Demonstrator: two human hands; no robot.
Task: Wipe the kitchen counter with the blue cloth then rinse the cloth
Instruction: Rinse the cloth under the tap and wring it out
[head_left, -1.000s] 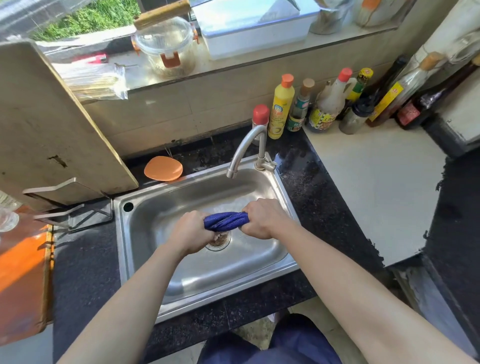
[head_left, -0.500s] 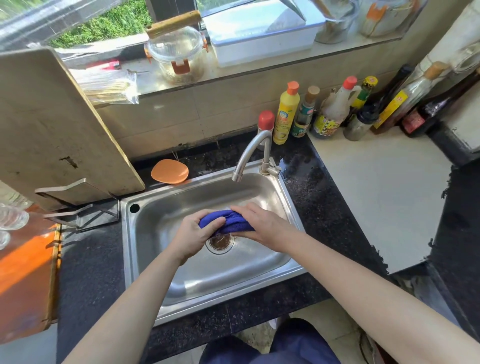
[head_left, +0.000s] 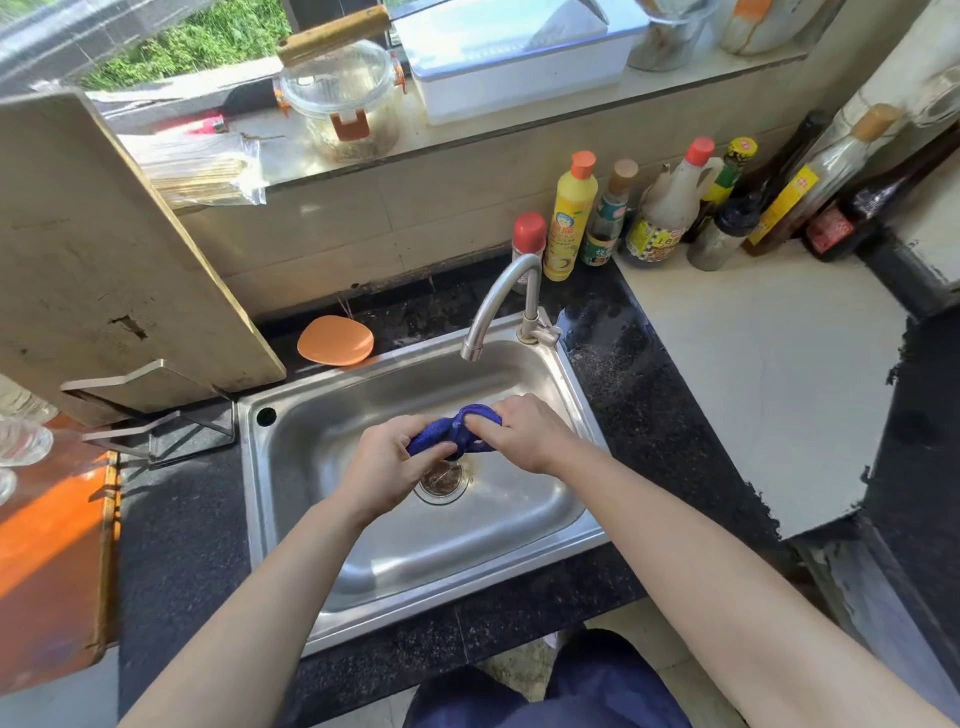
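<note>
Both hands shifted: left hand (head_left: 384, 470) & right hand (head_left: 524, 434) grip clamped on cloth (head_left: 457, 428), now looser, over sink (head_left: 519, 566).

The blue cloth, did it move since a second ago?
Barely. The blue cloth stays above the drain in both hands, but it went from a tight straight twist to a looser bunch.

Faucet (head_left: 501, 301) behind sink (head_left: 519, 587); bottles (head_left: 670, 208) right, cutting board (head_left: 104, 249) left.

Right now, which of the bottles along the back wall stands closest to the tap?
The small red-capped bottle, directly behind the tap. The yellow bottle with the orange cap and the other bottles stand further right.
</note>
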